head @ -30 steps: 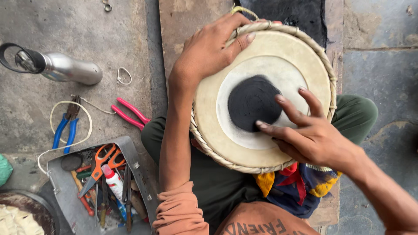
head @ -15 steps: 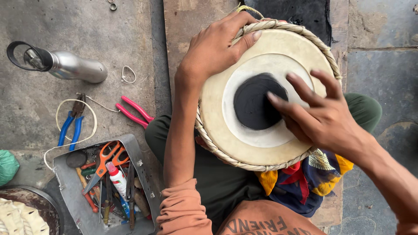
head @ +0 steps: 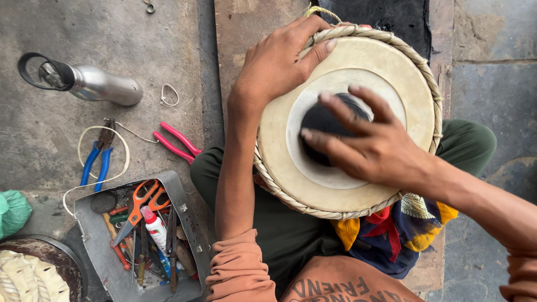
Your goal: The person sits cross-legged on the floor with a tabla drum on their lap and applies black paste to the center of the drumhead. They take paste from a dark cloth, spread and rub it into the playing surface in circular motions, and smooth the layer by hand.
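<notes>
A round drum (head: 291,120) with a pale skin head, a black centre patch (head: 321,120) and a braided rope rim rests on my lap. My left hand (head: 279,61) lies on the drum's upper left rim, fingers curled over the braid, holding it steady. My right hand (head: 363,142) lies flat across the middle of the skin, fingers spread over the black patch and covering most of it. A multicoloured cloth (head: 403,235) hangs beneath the drum on my right thigh.
On the concrete floor to the left lie a metal flask (head: 95,84), blue-handled pliers (head: 95,159) inside a white cord loop, and red-handled pliers (head: 176,142). A metal tray (head: 187,223) holds orange scissors and several small tools. A wooden plank (head: 240,28) lies under the drum.
My right hand has slid left from the drum's right side onto the black patch. The left hand keeps its hold on the rim.
</notes>
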